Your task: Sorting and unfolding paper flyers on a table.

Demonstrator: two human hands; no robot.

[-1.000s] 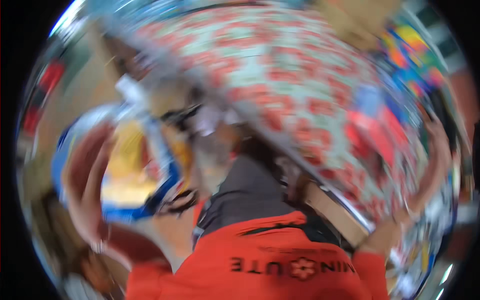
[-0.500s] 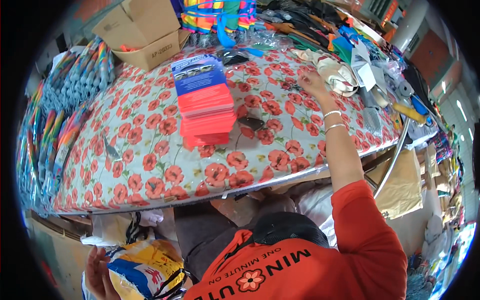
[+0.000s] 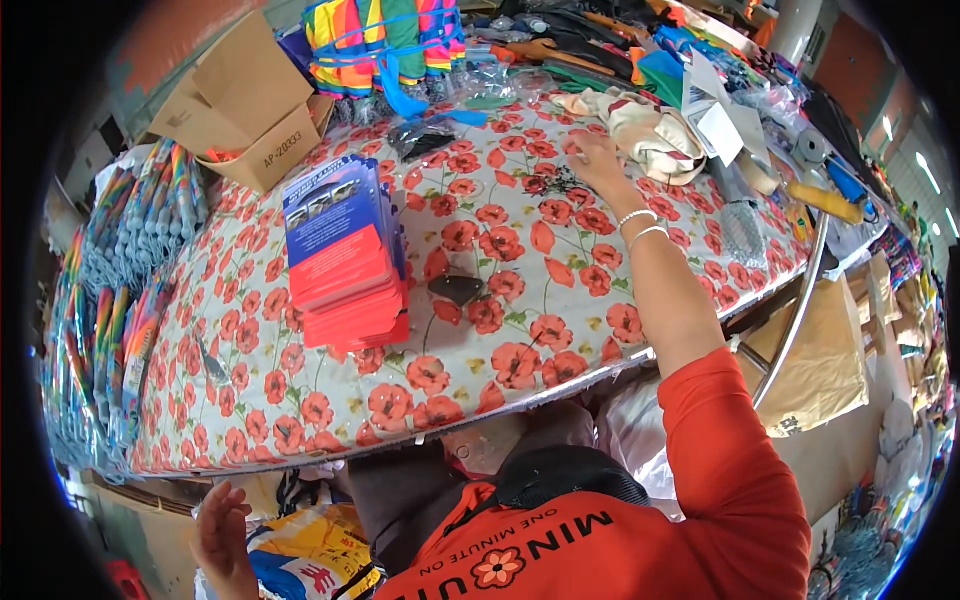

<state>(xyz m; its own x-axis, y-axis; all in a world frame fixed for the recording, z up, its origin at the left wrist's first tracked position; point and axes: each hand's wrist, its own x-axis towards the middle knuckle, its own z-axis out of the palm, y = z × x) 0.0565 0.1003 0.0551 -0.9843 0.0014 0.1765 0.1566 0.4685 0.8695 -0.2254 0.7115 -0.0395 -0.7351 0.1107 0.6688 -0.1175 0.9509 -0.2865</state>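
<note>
My right hand (image 3: 598,165) reaches across the table, its fingers apart and slightly bent beside a small heap of tiny dark pieces (image 3: 556,181). What lies under the fingertips is too small to make out. My left hand (image 3: 222,530) hangs low in front of the table edge, fingers loosely curled and apart, holding nothing. Left of the table's middle stands a tall stack of blue and red printed cards (image 3: 340,245). To its right lies a flat dark piece (image 3: 456,289). A cream cloth (image 3: 655,140) is bunched just past my right hand.
A poppy-patterned cloth (image 3: 430,375) covers the table. An open cardboard box (image 3: 270,150) and a tied rainbow bundle (image 3: 385,45) stand at the back. Rainbow tasselled goods (image 3: 145,230) fill the left side. Tools and a yellow-handled roller (image 3: 825,202) lie at right.
The whole view has shifted, so the card stack appears farther left and lower. My left hand has risen slightly toward the table edge. My right hand stays by the dark pieces.
</note>
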